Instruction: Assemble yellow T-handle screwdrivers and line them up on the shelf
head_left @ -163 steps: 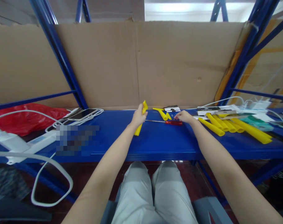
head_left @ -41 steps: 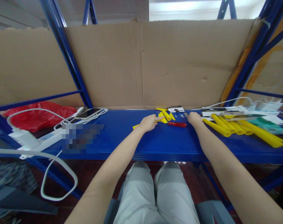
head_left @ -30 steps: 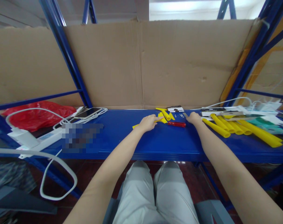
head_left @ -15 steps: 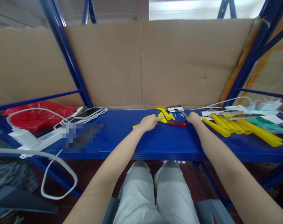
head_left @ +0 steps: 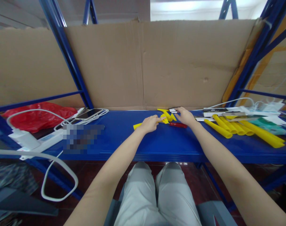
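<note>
My left hand [head_left: 150, 123] is closed around a yellow tube [head_left: 137, 126], whose end sticks out beneath the wrist. Its fingertips point at several cut yellow pieces [head_left: 166, 118] on the blue tabletop. My right hand [head_left: 185, 116] reaches in from the other side, fingers and thumb apart, with the fingertips at a small black-and-white card [head_left: 173, 110]. Whether they touch the card I cannot tell. Just below that hand lies a red-handled tool [head_left: 178, 125]; its kind is unclear.
Several yellow tubes [head_left: 237, 127] lie at the right beside a long blade [head_left: 251, 118] and white papers. At the left are a red plastic bag [head_left: 41, 116], a phone [head_left: 88, 114] with white cables, and a power strip [head_left: 47, 139]. Cardboard [head_left: 180, 62] stands behind the blue table [head_left: 124, 141].
My right hand has moved left and away from me, to the small card, and its fingers have spread. My left hand stays nearly where it was.
</note>
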{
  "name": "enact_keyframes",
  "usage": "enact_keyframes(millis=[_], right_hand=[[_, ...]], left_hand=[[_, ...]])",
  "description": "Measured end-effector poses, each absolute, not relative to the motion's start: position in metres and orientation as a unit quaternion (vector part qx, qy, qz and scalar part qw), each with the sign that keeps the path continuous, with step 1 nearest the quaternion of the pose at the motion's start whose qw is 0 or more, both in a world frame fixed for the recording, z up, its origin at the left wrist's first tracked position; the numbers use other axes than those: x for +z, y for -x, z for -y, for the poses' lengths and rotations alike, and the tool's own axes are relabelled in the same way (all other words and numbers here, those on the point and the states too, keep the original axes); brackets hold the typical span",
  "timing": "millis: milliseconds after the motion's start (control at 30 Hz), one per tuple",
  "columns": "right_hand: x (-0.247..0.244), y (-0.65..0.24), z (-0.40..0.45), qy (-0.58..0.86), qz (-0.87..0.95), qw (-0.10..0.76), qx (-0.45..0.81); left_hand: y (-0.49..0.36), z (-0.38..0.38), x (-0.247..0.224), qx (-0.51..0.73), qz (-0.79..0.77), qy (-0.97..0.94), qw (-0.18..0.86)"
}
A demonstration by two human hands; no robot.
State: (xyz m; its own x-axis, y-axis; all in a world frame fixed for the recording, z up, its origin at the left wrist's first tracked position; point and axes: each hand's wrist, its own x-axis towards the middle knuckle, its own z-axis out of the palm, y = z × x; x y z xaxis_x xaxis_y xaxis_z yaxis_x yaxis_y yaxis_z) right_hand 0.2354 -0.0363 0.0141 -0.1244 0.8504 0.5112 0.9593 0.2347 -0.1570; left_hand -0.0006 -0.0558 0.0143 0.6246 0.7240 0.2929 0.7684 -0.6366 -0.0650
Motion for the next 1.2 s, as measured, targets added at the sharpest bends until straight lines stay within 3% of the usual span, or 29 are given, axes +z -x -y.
enact_keyframes(millis=[167,400,867,1200], right_hand=[[0.009,-0.208,0.039,0.461,0.851,0.204,-0.146],[0.015,-0.203,0.043,0.498,0.84,0.155,-0.147],[0.0,-0.246,0.01,0.7,0.584,0.401,0.091],[-0.002,-0.242,-0.002,0.706,0.594,0.363,0.129]], left_hand=[[0.001,0.057,0.014,-0.113,0.394,0.907,0.092],[-0.002,0.055,0.01,-0.112,0.39,0.91,0.084],[-0.001,0.052,0.009,-0.117,0.42,0.897,0.071],[0.0,0.052,0.01,-0.119,0.419,0.897,0.073]])
